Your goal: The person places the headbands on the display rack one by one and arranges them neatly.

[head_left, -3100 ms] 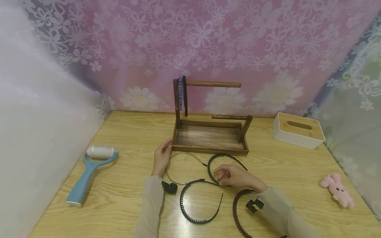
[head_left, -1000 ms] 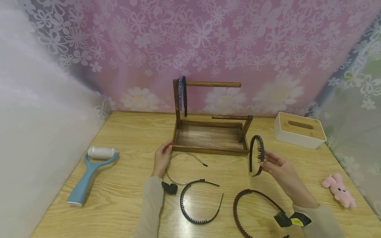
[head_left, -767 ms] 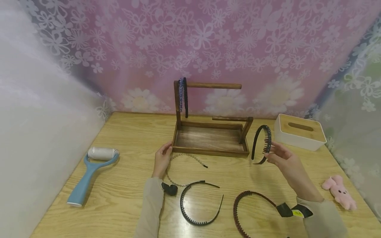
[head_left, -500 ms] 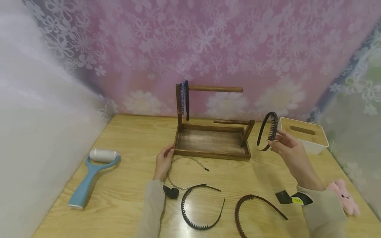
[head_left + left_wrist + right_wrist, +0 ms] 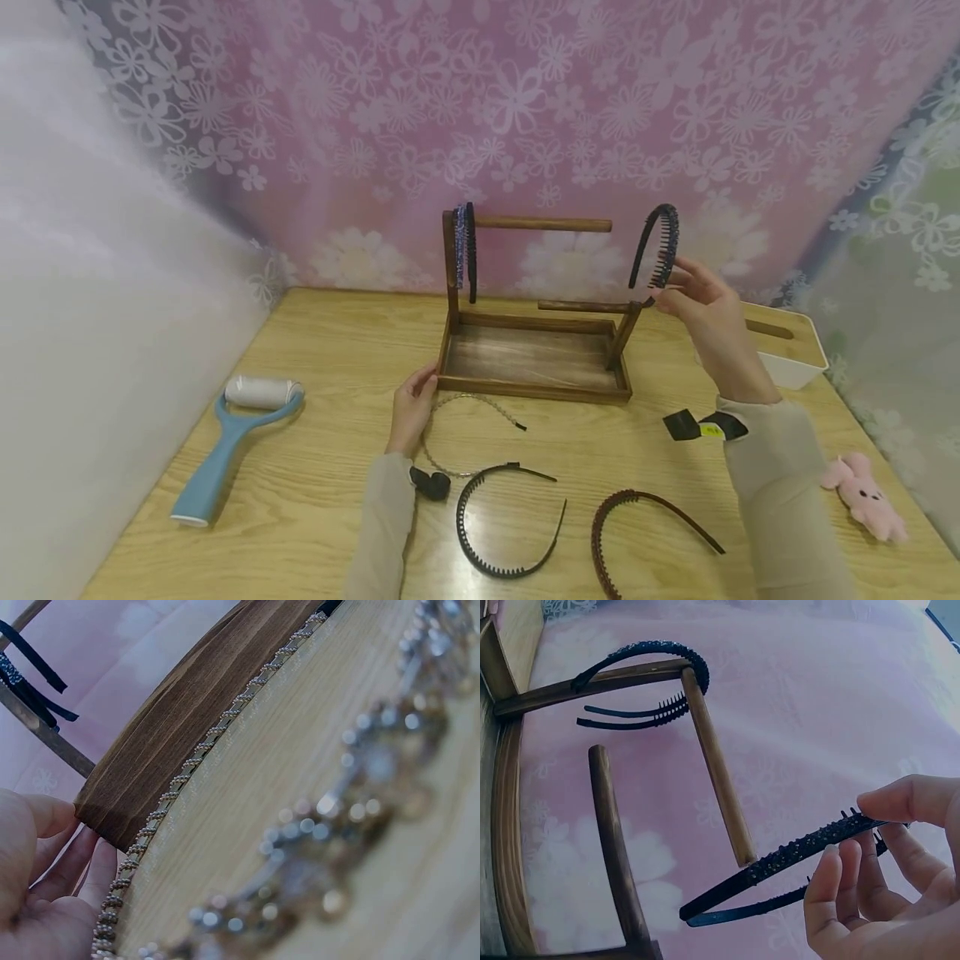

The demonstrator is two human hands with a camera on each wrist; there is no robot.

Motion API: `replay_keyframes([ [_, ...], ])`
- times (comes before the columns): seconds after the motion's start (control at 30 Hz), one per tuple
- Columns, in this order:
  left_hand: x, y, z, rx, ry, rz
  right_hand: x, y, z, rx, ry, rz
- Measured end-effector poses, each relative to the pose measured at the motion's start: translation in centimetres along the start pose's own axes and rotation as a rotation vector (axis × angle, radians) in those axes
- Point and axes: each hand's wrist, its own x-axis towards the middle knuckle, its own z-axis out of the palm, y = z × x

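My right hand [image 5: 712, 329] pinches a dark toothed headband [image 5: 671, 237] with a glittery outer face. It is held upright, right of the free end of the upper bar [image 5: 555, 224] on the wooden rack [image 5: 528, 389]. In the right wrist view this headband [image 5: 810, 844] appears close by that bar's tip [image 5: 739, 851]. With thumb and fingers, my left hand [image 5: 411, 417] grips the rack's front left corner. A blue-purple glittery headband [image 5: 461, 250] and a black one [image 5: 472, 262] hang at the upper bar's left end.
On the table lie a beaded headband [image 5: 480, 398], a black toothed headband [image 5: 465, 533] and a brown one [image 5: 600, 533]. A lint roller [image 5: 225, 458] lies left. At right are a tissue box [image 5: 795, 367], partly behind my right hand, and a pink plush toy [image 5: 866, 500].
My right hand picked up the glittery headband from the table, moved it right, then raised it and brought it left towards the upper bar's end. The left hand stays at the rack's corner.
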Motion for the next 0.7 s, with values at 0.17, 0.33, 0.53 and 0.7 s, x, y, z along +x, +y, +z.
replay_keyframes([
  [0.17, 0.0, 0.0, -0.1, 0.010, -0.002, 0.002, 2.1, 0.0, 1.7, -0.018, -0.038, -0.030],
  [0.33, 0.0, -0.2, -0.1, 0.018, 0.002, 0.001, 4.2, 0.8, 3.9, -0.212, -0.013, -0.025],
  [0.53, 0.0, -0.1, -0.1, 0.005, -0.004, -0.010, 5.9, 1.9, 6.8, -0.296, -0.040, 0.027],
  [0.7, 0.0, 0.0, -0.1, 0.004, 0.000, -0.010, 6.9, 3.0, 9.7, -0.284, -0.109, 0.078],
])
